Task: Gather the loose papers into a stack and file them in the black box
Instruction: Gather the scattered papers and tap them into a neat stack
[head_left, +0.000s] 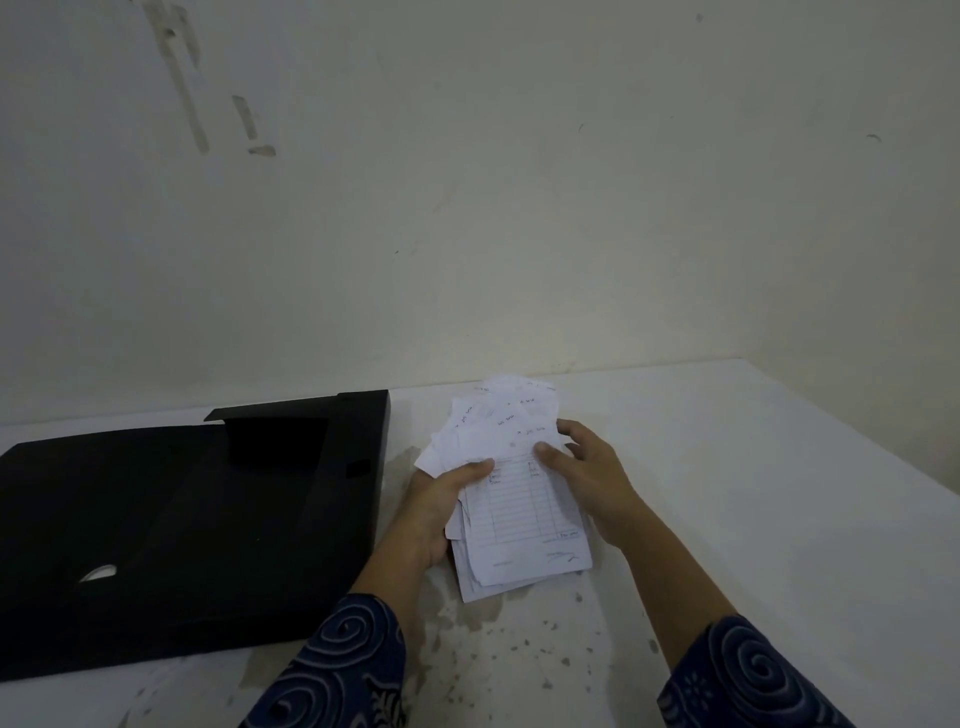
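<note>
A loose, uneven stack of white papers (519, 514), printed with ruled forms and some handwriting, is held just above the white table. My left hand (441, 499) grips its left edge with the thumb on top. My right hand (587, 467) holds the right edge, thumb pressed on the top sheet. The upper sheets fan out unevenly toward the wall. The black box (171, 519) lies open and flat on the table, just left of my left hand, its inside dark.
The white table (753, 493) is stained and speckled near its front, beneath the papers. A plain off-white wall rises close behind the table. The box's raised flap (322, 410) stands at its far right corner.
</note>
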